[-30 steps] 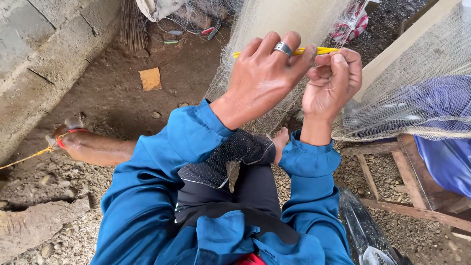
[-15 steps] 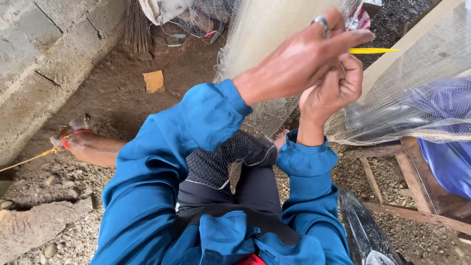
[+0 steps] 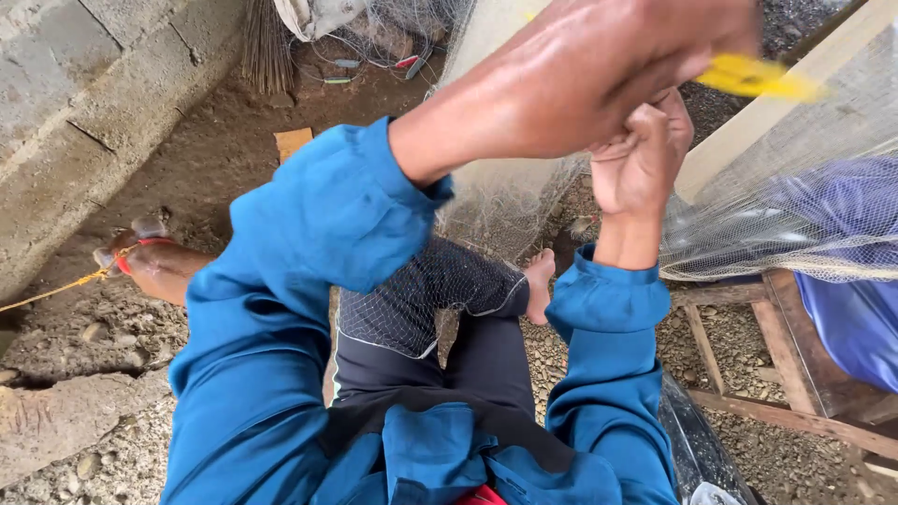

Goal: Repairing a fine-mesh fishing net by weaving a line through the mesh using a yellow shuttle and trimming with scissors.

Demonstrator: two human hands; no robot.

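A concrete block wall (image 3: 84,103) is seen at ten o'clock, with stony ground (image 3: 103,327) below it at eight o'clock. A pale fishing net (image 3: 505,187) is hung from twelve o'clock down toward the centre and spread out toward three o'clock over a blue sheet (image 3: 856,281) and a wooden frame (image 3: 786,355). The blue sleeves (image 3: 309,281) of the person fill the lower middle. The left hand (image 3: 599,75), raised close to the camera at one o'clock and blurred, is closed on a yellow netting needle (image 3: 758,77), whose tip points toward two o'clock. Just below it, the right hand (image 3: 641,159) is clenched into a fist against the net; what is pinched inside cannot be told. A bare foot (image 3: 154,266) at nine o'clock is looped by a red band joined to a yellow cord (image 3: 56,290).
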